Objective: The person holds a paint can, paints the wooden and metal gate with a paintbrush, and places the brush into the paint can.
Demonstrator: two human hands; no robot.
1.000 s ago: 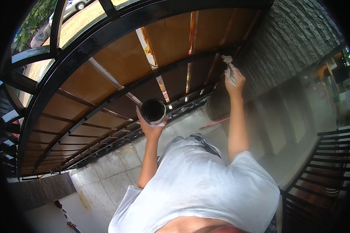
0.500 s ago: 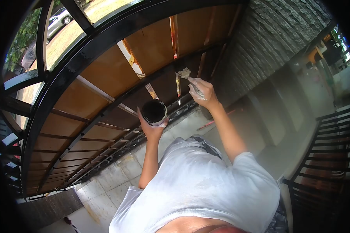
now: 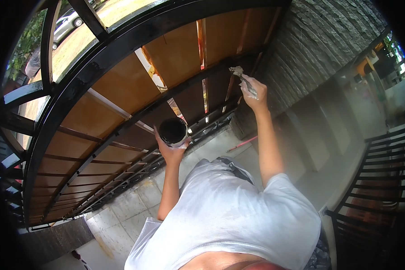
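Note:
My left hand (image 3: 170, 152) is wrapped round a paint can (image 3: 173, 131), held upright enough that its dark inside faces me. Whitish smears mark the fingers below its rim. In my right hand (image 3: 256, 96), also smeared, I grip a paintbrush (image 3: 237, 72) by its handle. Its bristle end points up and left, close to a dark horizontal bar (image 3: 220, 67) of the black metal gate; whether it touches the bar I cannot tell. Brown panels (image 3: 173, 56) fill the gate behind the bars, with narrow bright gaps between them.
A textured grey stone wall (image 3: 319, 40) rises at the right end of the gate. Below lies a stained tile floor (image 3: 132, 202) with a thin pinkish-red stick (image 3: 242, 144). A black slatted metal piece (image 3: 378, 180) stands at right. Through the gate, a parked car (image 3: 67, 23) shows.
My right hand has moved right and slightly up along the gate bar with the paintbrush. My left hand and the paint can have shifted slightly left.

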